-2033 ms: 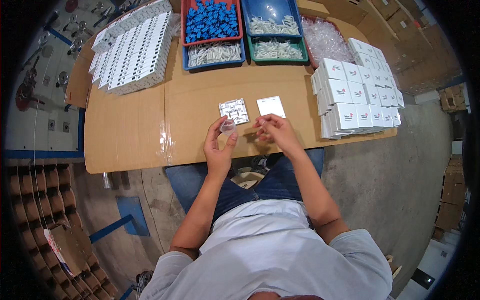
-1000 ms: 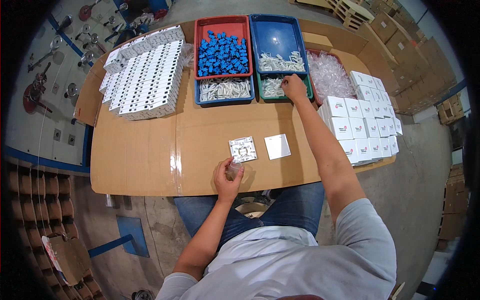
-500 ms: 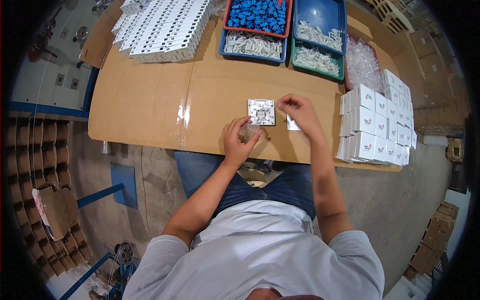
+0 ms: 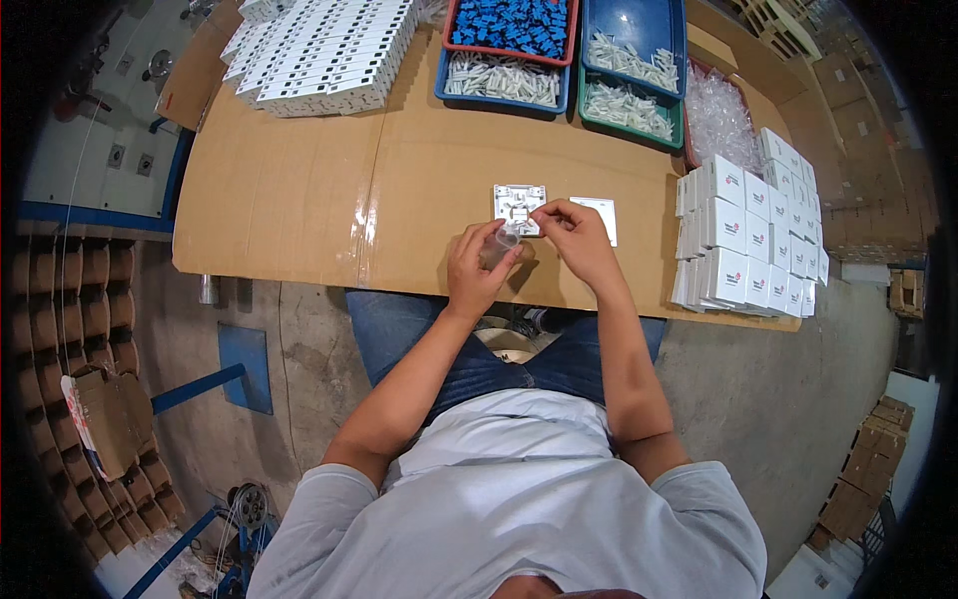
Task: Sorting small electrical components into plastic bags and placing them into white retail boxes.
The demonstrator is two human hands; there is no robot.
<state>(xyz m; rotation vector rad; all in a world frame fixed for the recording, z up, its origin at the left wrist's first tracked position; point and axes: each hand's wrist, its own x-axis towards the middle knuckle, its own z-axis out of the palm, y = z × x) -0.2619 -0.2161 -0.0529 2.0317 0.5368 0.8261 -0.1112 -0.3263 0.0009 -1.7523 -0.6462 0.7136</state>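
Note:
A white square socket-like housing (image 4: 520,196) lies open-side up on the cardboard-covered table, its inner fittings showing. My left hand (image 4: 473,272) is at its near left corner. The fingers are closed round a small translucent plastic cup (image 4: 498,252). My right hand (image 4: 576,240) reaches to the housing's right side, thumb and fingertips pinched together over it. Whatever is between those fingertips is too small to make out. A flat white plate (image 4: 602,215) lies just right of the housing, partly behind my right hand.
Stacked white boxes (image 4: 740,238) stand at the right, and rows of white units (image 4: 329,60) at the far left. Behind are a red tray (image 4: 571,50) of blue parts, blue (image 4: 439,92) and green (image 4: 683,128) trays of small pale pieces, and clear plastic bags (image 4: 720,120).
My right hand has moved left and slightly nearer, from beside the housing to over its right edge. More of the flat white plate now shows. My left hand stays with the translucent cup.

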